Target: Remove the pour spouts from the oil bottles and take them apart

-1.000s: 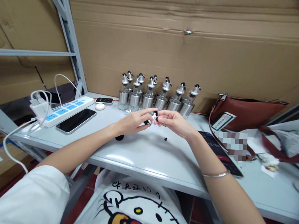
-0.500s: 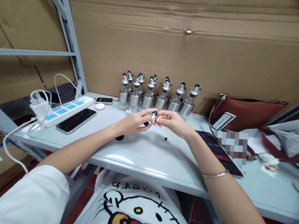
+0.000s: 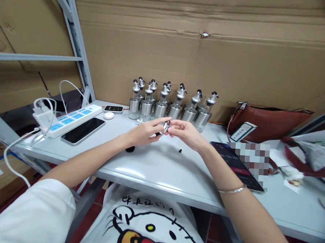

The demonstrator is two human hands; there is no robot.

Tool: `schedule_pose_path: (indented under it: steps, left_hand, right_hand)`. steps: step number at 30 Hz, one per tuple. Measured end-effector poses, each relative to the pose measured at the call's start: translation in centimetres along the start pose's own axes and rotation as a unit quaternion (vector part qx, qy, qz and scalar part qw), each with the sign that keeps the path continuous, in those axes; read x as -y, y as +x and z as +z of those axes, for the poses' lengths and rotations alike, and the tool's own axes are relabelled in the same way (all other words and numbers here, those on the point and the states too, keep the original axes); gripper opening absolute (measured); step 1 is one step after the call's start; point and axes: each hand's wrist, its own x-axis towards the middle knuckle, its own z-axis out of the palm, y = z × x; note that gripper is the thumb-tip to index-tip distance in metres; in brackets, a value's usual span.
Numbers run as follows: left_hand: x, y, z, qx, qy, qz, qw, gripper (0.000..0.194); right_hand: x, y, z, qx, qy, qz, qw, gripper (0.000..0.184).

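Observation:
My left hand is closed around a silver and black pour spout, held just above the table. From the other side, my right hand pinches the spout's black tip between thumb and fingertips. Much of the spout is hidden by my fingers. Behind my hands stand several glass oil bottles with steel sleeves, each topped by a similar spout. A tiny black cap lies on the table below my right hand, and a round black piece sits under my left wrist.
On the left are a white power strip, a phone, a small timer-like device and a round white case. At the right lie a large phone and a brown bag. Cardboard walls the back.
My right hand and forearm have shifted slightly left, and the fingers have turned a little at the spout's tip. The left hand stays nearly still.

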Motion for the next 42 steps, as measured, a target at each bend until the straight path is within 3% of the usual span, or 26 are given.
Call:
schedule_pose_path:
  steps: [10, 24, 30, 42]
  left_hand:
    - [-0.1, -0.1, 0.3, -0.015, -0.002, 0.012, 1.000, 0.006]
    - [-0.3, -0.1, 0.4, -0.008, -0.012, 0.001, 1.000, 0.011]
    - [-0.5, 0.0, 0.2, 0.001, -0.008, -0.007, 1.000, 0.008]
    - [-0.7, 0.3, 0.0, 0.024, -0.012, -0.001, 1.000, 0.012]
  right_hand:
    - [0.0, 0.0, 0.7, 0.044, 0.037, -0.002, 0.998, 0.021]
    - [-0.2, -0.1, 1.1, 0.030, 0.018, -0.018, 0.999, 0.022]
    - [0.2, -0.3, 0.2, 0.051, 0.089, 0.021, 0.995, 0.023]
    - [0.1, -0.1, 0.6, 0.011, 0.110, 0.041, 0.993, 0.025]
